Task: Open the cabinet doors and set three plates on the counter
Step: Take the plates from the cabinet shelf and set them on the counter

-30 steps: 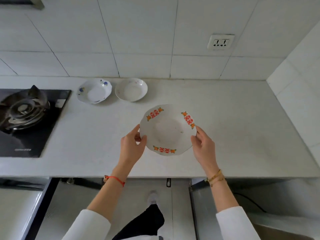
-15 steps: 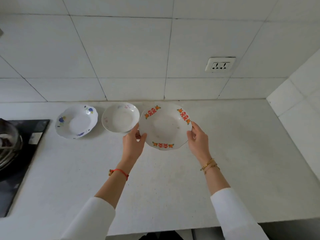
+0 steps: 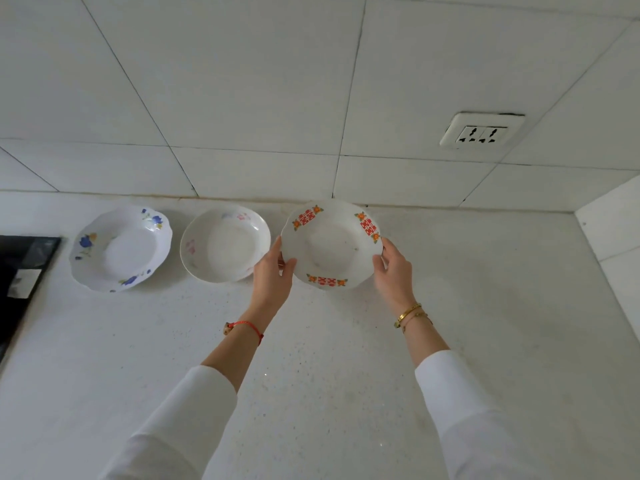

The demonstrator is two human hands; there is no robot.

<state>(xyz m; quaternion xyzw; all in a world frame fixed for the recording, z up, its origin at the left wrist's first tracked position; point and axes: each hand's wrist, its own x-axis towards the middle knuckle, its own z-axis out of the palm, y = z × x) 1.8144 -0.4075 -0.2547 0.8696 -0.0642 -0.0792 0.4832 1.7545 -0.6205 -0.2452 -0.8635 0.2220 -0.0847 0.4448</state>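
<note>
Gripping red plate by opposite rims: left hand, right hand, both pinching it, at desk's back edge | desk: white, speckled | left of hands: pink plate, then blue plate, stove | beyond hands: tiled wall, socket up right

The plate between the left hand and right hand is white with red-and-orange rim motifs. Left of the left hand, one white plate bears faint pink marks; the farthest has blue flowers. The bench is speckled white.
</note>
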